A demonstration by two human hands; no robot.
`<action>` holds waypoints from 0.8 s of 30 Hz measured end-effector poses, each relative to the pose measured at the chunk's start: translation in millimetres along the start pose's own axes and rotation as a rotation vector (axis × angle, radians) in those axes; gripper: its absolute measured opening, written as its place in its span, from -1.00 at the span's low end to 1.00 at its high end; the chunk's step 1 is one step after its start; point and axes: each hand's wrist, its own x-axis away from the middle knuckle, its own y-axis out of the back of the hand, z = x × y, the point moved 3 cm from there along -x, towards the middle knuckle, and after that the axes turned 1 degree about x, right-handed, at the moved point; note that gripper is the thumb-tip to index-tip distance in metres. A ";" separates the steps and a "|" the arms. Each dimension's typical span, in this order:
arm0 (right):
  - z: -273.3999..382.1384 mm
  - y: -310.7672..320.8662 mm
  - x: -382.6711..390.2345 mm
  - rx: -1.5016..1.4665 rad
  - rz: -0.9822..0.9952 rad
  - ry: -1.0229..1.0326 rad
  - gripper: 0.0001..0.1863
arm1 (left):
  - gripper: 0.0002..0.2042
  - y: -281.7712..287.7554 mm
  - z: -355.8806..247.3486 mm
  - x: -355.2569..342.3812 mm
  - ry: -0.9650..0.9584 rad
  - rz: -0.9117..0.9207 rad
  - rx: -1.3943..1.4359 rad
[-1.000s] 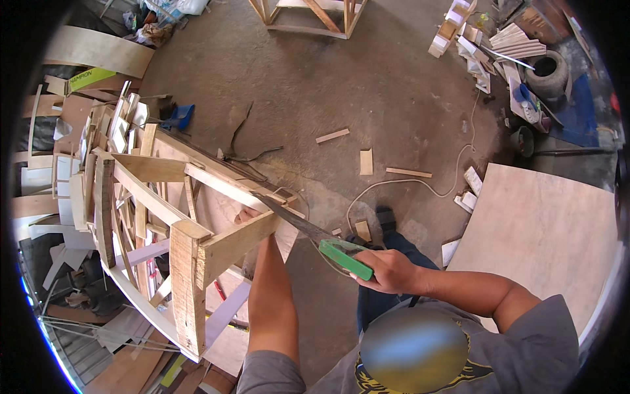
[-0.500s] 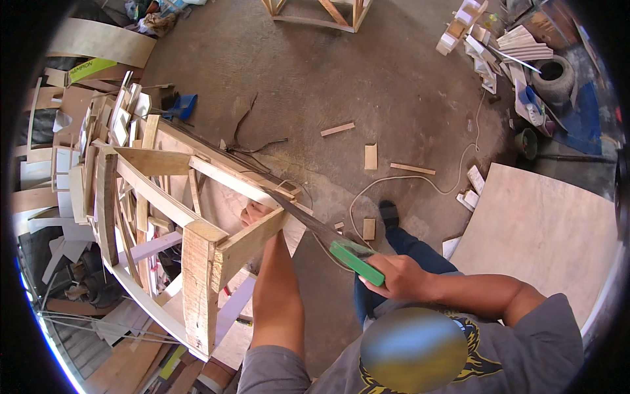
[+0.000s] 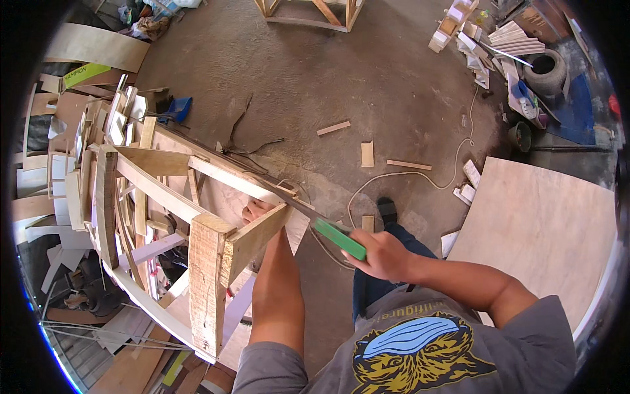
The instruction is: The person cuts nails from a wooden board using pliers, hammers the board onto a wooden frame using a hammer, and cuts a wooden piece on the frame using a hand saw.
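My right hand [image 3: 378, 254] grips the green handle [image 3: 338, 238] of a long saw, whose dark blade [image 3: 295, 204] runs up-left across the end of a pale rail [image 3: 233, 177] on a wooden frame [image 3: 207, 285]. The frame is built of rough pale boards and stands at my left. My left hand [image 3: 256, 209] is curled at the rail's underside, beside the crosspiece [image 3: 256, 240], its fingers partly hidden by the wood.
Another wooden frame [image 3: 306, 25] stands at the top. Offcuts [image 3: 367, 154] and a thin cord [image 3: 420, 192] lie on the concrete floor [image 3: 315, 85]. A large plywood sheet [image 3: 531, 230] lies at right, scrap wood [image 3: 72, 217] at left, a tire [image 3: 545, 82] upper right.
The saw and my right hand moved down-right by half a second ago, then back up and left. My left hand stays at the rail.
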 end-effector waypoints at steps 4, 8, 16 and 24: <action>10.2 -0.7 2.5 0.005 -0.027 0.008 -0.73 | -0.75 2.5 2.7 2.3 0.025 0.016 0.000; 4.6 -4.1 -4.3 -0.017 -0.028 0.001 -0.72 | -0.75 6.0 3.2 0.7 0.053 0.029 0.005; 5.8 -6.0 -10.8 -0.028 -0.009 -0.021 -0.73 | -0.76 15.2 -6.7 0.3 0.070 0.025 0.019; -18.1 -41.8 -52.0 0.004 -0.045 0.000 -0.75 | -0.76 21.9 -21.0 3.5 0.106 0.020 0.028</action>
